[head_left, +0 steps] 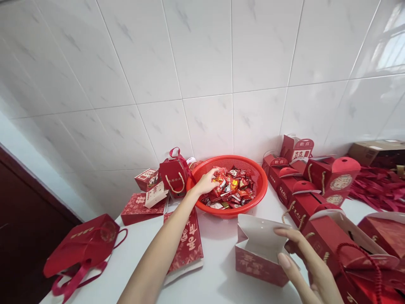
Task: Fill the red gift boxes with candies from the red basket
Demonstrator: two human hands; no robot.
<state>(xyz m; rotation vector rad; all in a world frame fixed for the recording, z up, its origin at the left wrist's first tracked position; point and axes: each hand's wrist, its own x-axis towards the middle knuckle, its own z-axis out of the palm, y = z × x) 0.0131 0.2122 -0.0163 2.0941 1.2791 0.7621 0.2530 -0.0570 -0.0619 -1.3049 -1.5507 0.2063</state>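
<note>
A red plastic basket (232, 212) by the wall holds many wrapped candies (242, 192). My left hand (208, 182) reaches in over its left side, fingers bent down among the wrappers; what the fingertips hold, if anything, is hidden. In front of the basket and to its right stands an open red paper box (259, 264), white inside, its mouth facing up. My right hand (302, 253) grips its right side, thumb and fingers closing on the wall.
Closed red boxes (305, 207) with rope handles line the right side, beside a heap of red ribbons (379, 185) and a cardboard box (376, 147). A flat red box (190, 245), a small bag (174, 177) and a larger bag (88, 240) lie left.
</note>
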